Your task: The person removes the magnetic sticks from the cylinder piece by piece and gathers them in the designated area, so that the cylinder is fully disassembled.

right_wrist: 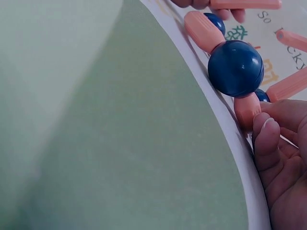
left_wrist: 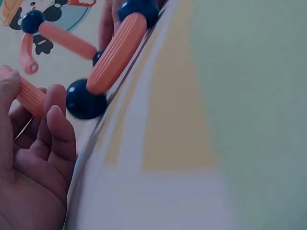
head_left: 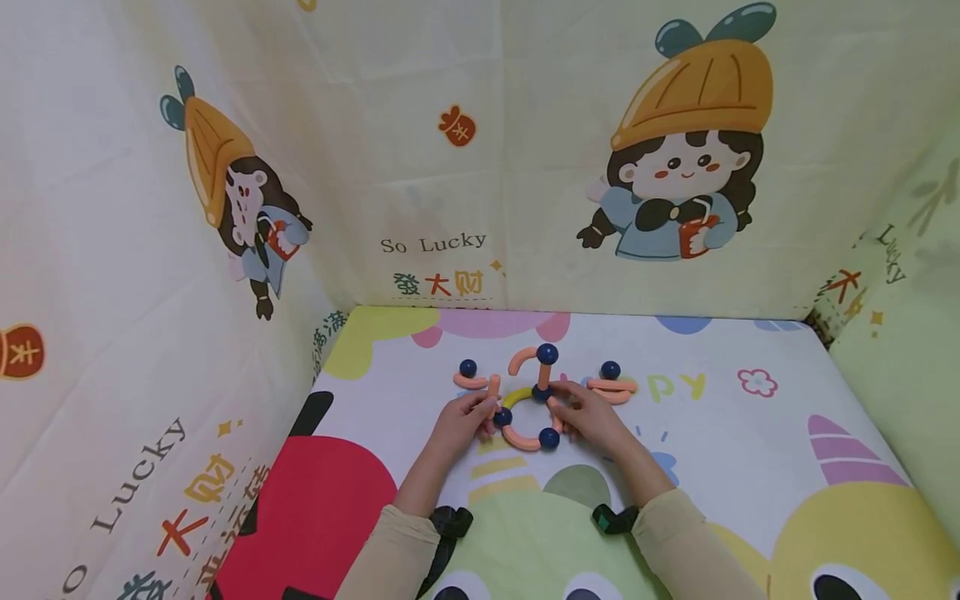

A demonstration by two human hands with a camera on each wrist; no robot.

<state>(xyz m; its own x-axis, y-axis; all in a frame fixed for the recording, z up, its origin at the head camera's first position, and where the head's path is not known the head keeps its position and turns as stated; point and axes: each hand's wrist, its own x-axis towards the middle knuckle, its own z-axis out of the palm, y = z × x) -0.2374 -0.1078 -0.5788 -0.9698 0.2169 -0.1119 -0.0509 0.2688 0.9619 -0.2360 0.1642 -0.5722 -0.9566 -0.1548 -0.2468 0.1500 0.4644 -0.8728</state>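
Observation:
A ring of magnetic building rods and balls sits between the hands. It joins a yellow curved rod (head_left: 516,397), a pink curved rod (head_left: 521,440) and dark blue balls (head_left: 549,438). From its far ball (head_left: 542,392) a pink rod (head_left: 545,373) rises to another blue ball (head_left: 547,354), which carries a sideways curved rod (head_left: 522,359). My left hand (head_left: 459,421) pinches a straight pink rod (left_wrist: 31,97) beside the ring's left ball (left_wrist: 86,99). On the other side, my right hand (head_left: 596,418) pinches the ring's right-hand pink rod (right_wrist: 247,112) between thumb and fingers.
Behind the left hand lie a loose blue ball (head_left: 468,367) and a curved pink rod (head_left: 470,382). Past the right hand are another blue ball (head_left: 611,369) and pink rods (head_left: 611,397). A printed cloth covers the table (head_left: 720,442); patterned curtains (head_left: 555,167) enclose it.

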